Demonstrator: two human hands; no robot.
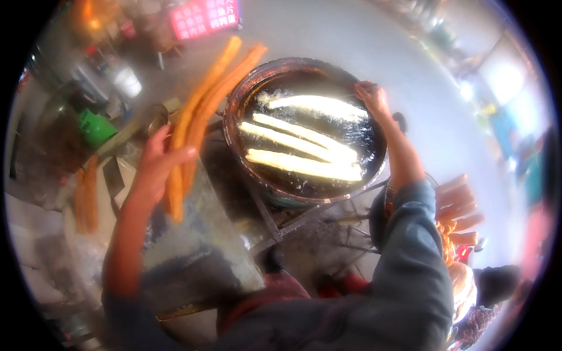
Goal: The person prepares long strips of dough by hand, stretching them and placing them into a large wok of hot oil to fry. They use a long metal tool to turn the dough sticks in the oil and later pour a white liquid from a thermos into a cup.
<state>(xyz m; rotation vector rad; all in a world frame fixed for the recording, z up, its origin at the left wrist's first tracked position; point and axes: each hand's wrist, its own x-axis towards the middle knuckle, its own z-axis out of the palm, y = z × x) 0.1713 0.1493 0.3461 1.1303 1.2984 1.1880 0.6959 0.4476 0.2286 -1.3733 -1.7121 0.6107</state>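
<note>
My left hand (160, 164) grips the lower part of a long pair of golden-brown fried dough sticks (197, 114), tilted up and away to the right. Their upper ends reach beside the left rim of a round frying pan (235, 140) of dark oil. My right hand (372, 97) is closed at the pan's upper right rim. A thin stick (349, 95) seems to run from it over the oil; its kind is unclear. Pale dough sticks float in the oil: a curved one (316, 105) near that hand, a slim pair (298, 140) mid-pan, and another (303, 166) nearest me.
Below my left hand lies a worn metal-topped table (193, 245). More fried dough sticks (86, 195) lie at the left. A metal frame (274, 226) surrounds the pan. Brown fried food (456, 202) is piled beyond my right sleeve. A green container (95, 127) and white bucket (128, 82) stand upper left.
</note>
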